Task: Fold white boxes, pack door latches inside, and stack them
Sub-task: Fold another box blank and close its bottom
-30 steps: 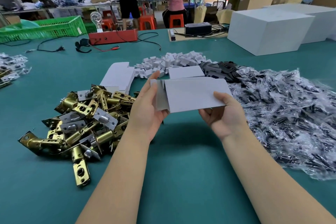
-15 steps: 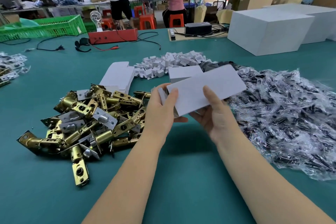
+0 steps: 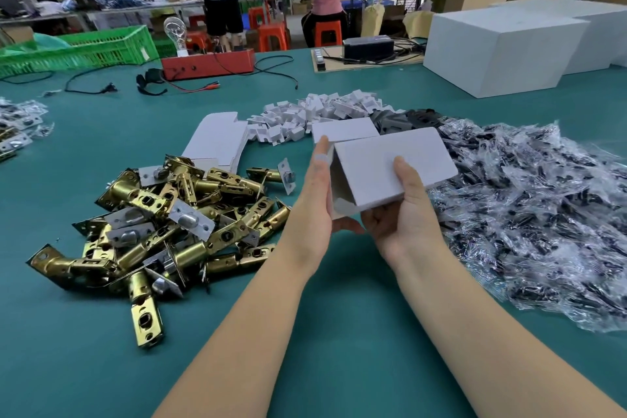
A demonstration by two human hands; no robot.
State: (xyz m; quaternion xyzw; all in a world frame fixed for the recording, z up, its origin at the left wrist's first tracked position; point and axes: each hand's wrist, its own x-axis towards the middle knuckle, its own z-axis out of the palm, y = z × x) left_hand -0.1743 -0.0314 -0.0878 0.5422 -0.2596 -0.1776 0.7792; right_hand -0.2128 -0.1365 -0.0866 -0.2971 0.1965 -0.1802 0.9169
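Above the green table [image 3: 339,332], a little past centre toward 12 o'clock, the right hand [image 3: 405,214] cradles a white box [image 3: 390,168] from beneath with its thumb laid on top — likely to keep the sleeve squared while its open end faces 9 o'clock. The left hand [image 3: 314,197] stands flat against that end, fingers straight, probably pressing in a flap. The brass latches [image 3: 176,214] lie heaped at 9 o'clock within easy reach — flat box blanks [image 3: 217,139] at 11 o'clock.
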